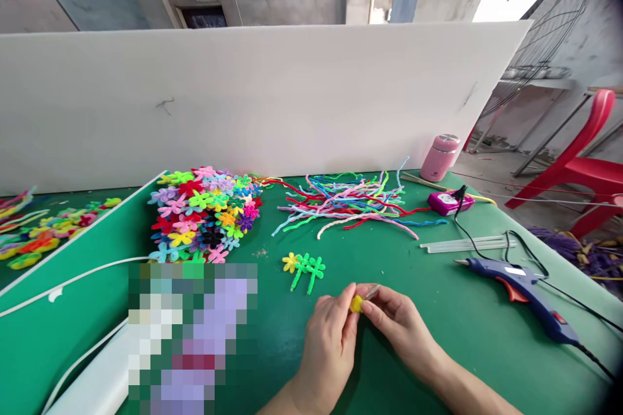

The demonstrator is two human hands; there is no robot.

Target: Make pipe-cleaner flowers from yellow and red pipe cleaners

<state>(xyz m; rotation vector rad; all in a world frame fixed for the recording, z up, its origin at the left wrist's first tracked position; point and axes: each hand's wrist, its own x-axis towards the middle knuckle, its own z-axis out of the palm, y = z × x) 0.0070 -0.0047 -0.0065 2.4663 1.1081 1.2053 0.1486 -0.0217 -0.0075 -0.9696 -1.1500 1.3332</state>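
Close together above the front of the green table, my left hand (328, 340) and my right hand (399, 327) meet over a small yellow fuzzy piece (357, 303), which looks like bent pipe cleaner. Both hands pinch it between their fingertips. A small pale, shiny sliver (372, 292) shows at my right fingers; its kind is unclear. Just beyond my left hand lie a yellow pipe-cleaner flower (290, 262) and green pipe-cleaner flowers with stems (315, 267). Part of the yellow piece is hidden by my fingers.
A heap of colourful pipe-cleaner flowers (209, 211) sits left, loose pipe cleaners (350, 201) behind. At right are a blue glue gun (523, 288) with its cord, clear glue sticks (467, 244), a magenta box (450, 203) and a pink flask (439, 159). A white board (292, 97) stands behind.
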